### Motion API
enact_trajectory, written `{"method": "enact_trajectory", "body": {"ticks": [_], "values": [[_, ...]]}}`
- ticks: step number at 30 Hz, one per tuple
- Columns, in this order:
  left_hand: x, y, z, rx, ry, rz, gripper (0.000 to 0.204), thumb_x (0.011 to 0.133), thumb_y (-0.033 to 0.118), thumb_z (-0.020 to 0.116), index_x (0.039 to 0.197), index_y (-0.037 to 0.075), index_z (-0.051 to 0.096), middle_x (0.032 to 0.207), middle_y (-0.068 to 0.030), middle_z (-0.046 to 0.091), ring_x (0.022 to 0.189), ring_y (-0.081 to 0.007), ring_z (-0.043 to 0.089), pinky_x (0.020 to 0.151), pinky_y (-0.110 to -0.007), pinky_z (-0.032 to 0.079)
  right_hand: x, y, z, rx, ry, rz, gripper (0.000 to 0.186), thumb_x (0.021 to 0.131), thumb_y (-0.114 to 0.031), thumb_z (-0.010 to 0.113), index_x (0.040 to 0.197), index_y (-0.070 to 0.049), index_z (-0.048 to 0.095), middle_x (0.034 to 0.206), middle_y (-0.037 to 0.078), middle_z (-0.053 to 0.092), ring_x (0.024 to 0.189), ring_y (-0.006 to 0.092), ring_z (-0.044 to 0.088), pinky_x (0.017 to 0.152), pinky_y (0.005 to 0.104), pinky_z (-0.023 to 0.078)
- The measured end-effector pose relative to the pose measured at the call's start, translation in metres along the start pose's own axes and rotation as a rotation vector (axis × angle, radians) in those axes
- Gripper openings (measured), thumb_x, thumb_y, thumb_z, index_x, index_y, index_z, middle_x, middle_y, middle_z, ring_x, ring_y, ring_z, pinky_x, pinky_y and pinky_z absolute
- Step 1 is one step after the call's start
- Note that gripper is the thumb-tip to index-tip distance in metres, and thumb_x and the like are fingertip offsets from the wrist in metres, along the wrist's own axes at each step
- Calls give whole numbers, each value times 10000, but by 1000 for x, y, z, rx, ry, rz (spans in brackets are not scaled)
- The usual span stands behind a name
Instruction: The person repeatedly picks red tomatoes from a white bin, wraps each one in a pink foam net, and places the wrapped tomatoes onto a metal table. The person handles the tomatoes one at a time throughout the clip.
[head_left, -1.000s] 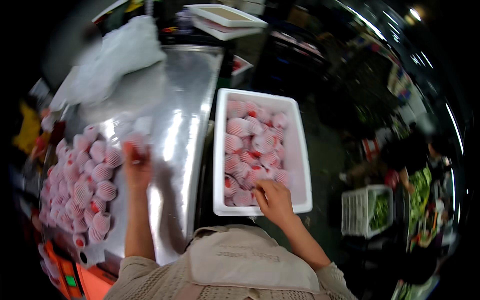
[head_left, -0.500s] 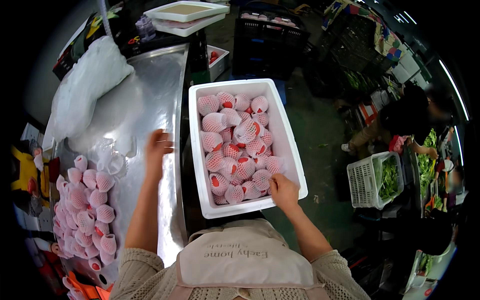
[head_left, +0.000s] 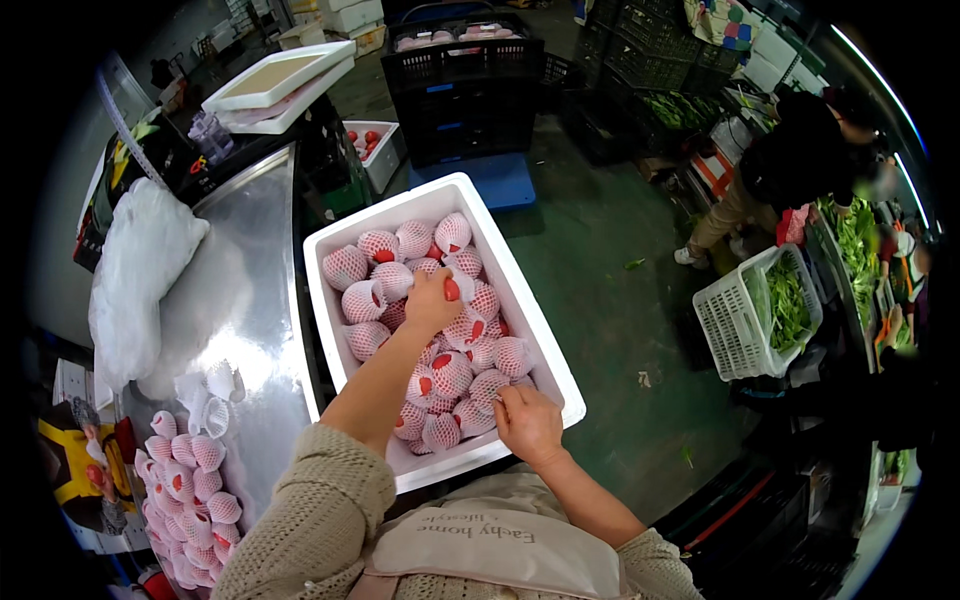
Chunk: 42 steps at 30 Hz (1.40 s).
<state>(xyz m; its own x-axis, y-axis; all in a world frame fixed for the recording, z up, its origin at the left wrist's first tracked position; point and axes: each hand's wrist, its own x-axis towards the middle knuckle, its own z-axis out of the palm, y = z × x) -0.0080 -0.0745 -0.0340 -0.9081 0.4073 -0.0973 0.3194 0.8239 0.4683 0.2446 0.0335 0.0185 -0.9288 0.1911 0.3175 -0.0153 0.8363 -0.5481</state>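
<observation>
A white foam box (head_left: 540,345) stands before me, filled with red round fruits (head_left: 452,376) in pink foam nets. Among the fruits at its middle, my left hand (head_left: 430,303) is closed round one red fruit (head_left: 452,289), whose bare skin shows beside the fingers. My right hand (head_left: 530,422) is at the box's near right corner, fingertips pinched together over the netted fruits. What that pinch holds, if anything, is too small to make out.
To my left, a metal table (head_left: 250,250) bears a heap of netted fruits (head_left: 195,500), loose empty nets (head_left: 212,400) and a white plastic bag (head_left: 145,280). Black crates (head_left: 460,100) stand behind the box. Right lies a white basket of greens (head_left: 745,325); a person (head_left: 790,150) stands beyond.
My left hand has moved from above the table into the box and closed on a fruit. The right hand stays by the near right corner. The view has shifted, with the box now turned.
</observation>
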Motion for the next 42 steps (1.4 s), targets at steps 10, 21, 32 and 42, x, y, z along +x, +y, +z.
{"method": "enact_trajectory", "body": {"ticks": [10,21,32,42], "values": [[-157,25,-107,-2095,-510,-196,525,907,420,566,1263,34,577,1257,-181,613,1122,-323,626,962,-471,527,-4,5,2,63,23,66,148,801,-191,693,901,-94,644,774,83,651,642,317,604,597,415,506],[-242,43,-117,-1777,-119,167,492,774,21,649,1251,73,541,1233,-78,546,1168,-206,531,1046,-355,408,10,-116,-65,981,-189,435,407,930,-196,697,1237,-12,503,964,49,560,705,104,584,623,276,545],[-262,37,-107,-1452,-20,151,704,921,265,595,1514,88,259,1312,-125,486,1199,-213,489,1018,-350,403,4,-103,-67,1066,-172,349,255,935,-81,661,1164,-1,581,990,29,606,867,100,582,779,254,514],[-270,8,-111,-2040,-571,24,638,830,309,685,1372,76,441,1289,-142,553,1032,-270,609,739,-374,516,5,-113,-90,1440,-186,512,137,973,-36,559,1107,-51,582,921,-14,592,824,69,575,716,229,493]]}}
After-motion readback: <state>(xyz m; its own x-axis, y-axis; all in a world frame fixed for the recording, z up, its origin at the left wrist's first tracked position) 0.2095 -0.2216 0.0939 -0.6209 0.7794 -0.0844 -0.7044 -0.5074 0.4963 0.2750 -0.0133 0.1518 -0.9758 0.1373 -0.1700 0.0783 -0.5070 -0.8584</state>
